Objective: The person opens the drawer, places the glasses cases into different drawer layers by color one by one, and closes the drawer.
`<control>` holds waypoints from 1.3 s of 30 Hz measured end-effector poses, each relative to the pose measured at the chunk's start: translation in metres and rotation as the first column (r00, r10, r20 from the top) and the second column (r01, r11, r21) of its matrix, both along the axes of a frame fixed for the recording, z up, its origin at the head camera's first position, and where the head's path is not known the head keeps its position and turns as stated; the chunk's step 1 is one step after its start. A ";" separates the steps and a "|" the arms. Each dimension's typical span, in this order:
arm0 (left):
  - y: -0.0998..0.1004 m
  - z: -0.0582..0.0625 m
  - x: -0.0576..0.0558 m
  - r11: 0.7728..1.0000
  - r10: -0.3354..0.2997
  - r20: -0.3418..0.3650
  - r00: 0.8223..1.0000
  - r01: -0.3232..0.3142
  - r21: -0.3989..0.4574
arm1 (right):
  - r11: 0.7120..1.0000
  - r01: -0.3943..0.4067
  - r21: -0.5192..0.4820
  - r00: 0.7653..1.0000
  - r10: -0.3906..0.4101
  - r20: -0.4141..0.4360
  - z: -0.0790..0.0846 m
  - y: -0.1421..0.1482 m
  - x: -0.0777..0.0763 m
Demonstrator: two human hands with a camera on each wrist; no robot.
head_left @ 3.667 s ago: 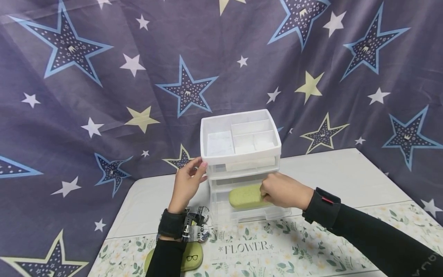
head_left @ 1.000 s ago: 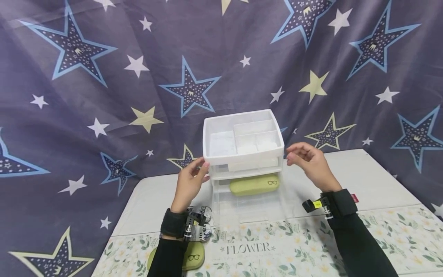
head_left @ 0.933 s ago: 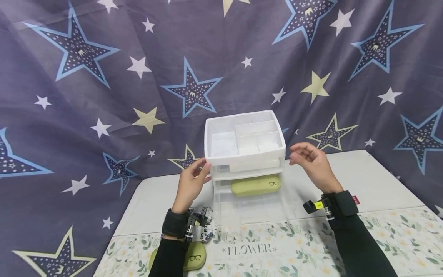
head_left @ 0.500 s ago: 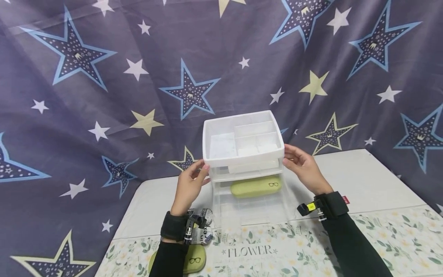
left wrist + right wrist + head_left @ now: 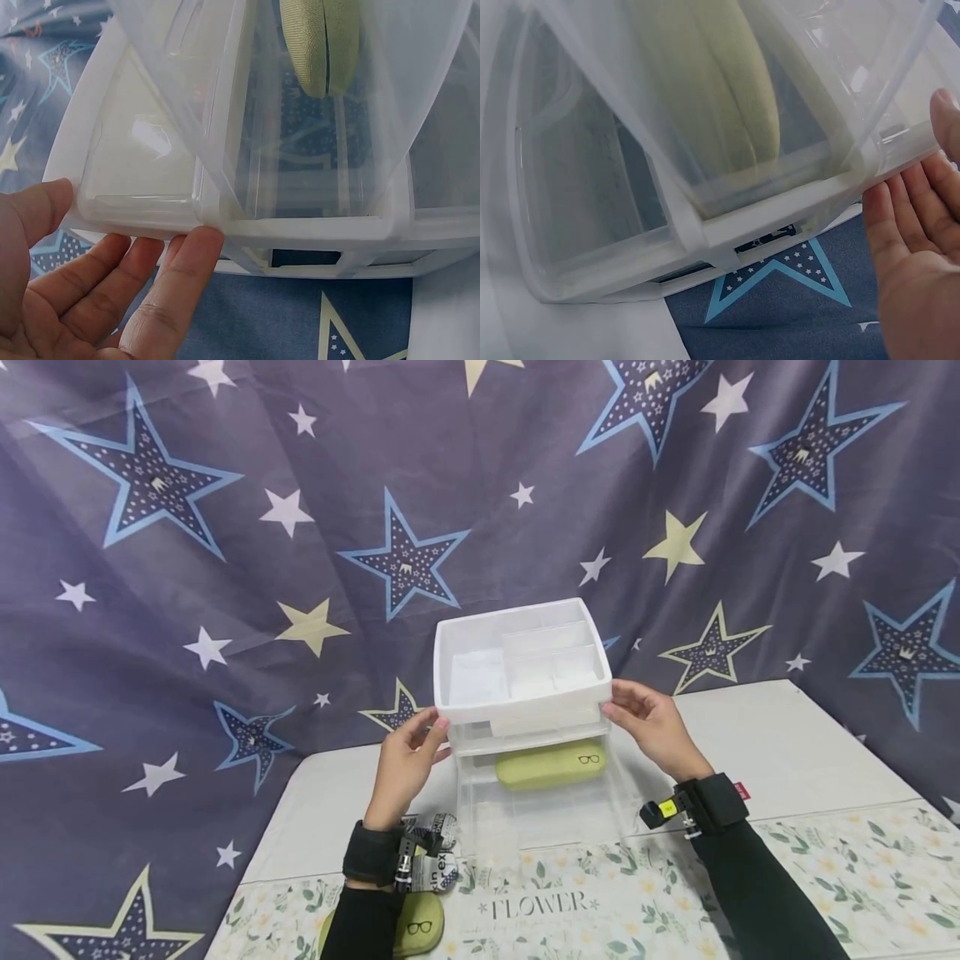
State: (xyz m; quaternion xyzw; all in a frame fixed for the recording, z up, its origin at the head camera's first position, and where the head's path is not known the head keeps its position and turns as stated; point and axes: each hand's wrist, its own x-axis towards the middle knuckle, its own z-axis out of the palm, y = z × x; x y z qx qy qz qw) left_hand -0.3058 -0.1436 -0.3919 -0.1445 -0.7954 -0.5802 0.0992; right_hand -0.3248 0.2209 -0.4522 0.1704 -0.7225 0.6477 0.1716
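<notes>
A white and clear plastic drawer unit stands on the table, with a divided tray as its top. My left hand holds its upper left side; in the left wrist view the thumb is at the tray rim and the fingers lie against the side. My right hand holds the upper right side, thumb toward the front and fingers along the side. Inside the middle tier lies a green eyeglass case with a glasses print. Both wrist views show one end of it through the translucent plastic.
A second green eyeglass case lies at the front left, partly hidden by my left forearm. Beside my left wrist is a black-and-white printed bundle. A star-patterned curtain hangs behind the table.
My right hand has left the case, passed to the unit's right and closed in to its side. The case now sits further back in its tier. My left hand stays on the unit.
</notes>
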 end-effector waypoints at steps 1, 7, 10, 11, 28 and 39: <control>-0.001 0.001 0.000 1.000 0.001 -0.002 1.000 -0.001 -0.001 | 1.000 -0.004 -0.001 1.000 0.004 0.003 0.000 0.000 0.000; -0.001 -0.003 -0.003 1.000 0.007 -0.009 1.000 -0.008 -0.005 | 1.000 -0.002 -0.002 1.000 0.002 0.019 0.001 0.000 -0.001; -0.005 -0.017 -0.010 1.000 0.023 -0.015 1.000 -0.023 -0.001 | 1.000 -0.017 -0.010 0.999 0.017 0.030 0.000 0.000 -0.001; -0.007 -0.021 -0.013 1.000 0.023 -0.020 1.000 -0.023 0.000 | 1.000 -0.020 -0.013 0.999 0.020 0.035 0.000 -0.001 -0.001; -0.039 -0.042 0.006 0.944 0.020 -0.085 0.996 -0.047 -0.326 | 0.999 -0.038 0.035 0.998 0.037 0.041 0.006 0.001 0.004; -0.063 -0.042 0.026 0.877 -0.023 -0.112 0.993 -0.034 -0.478 | 0.999 -0.047 0.024 0.998 0.046 0.030 0.006 -0.001 0.003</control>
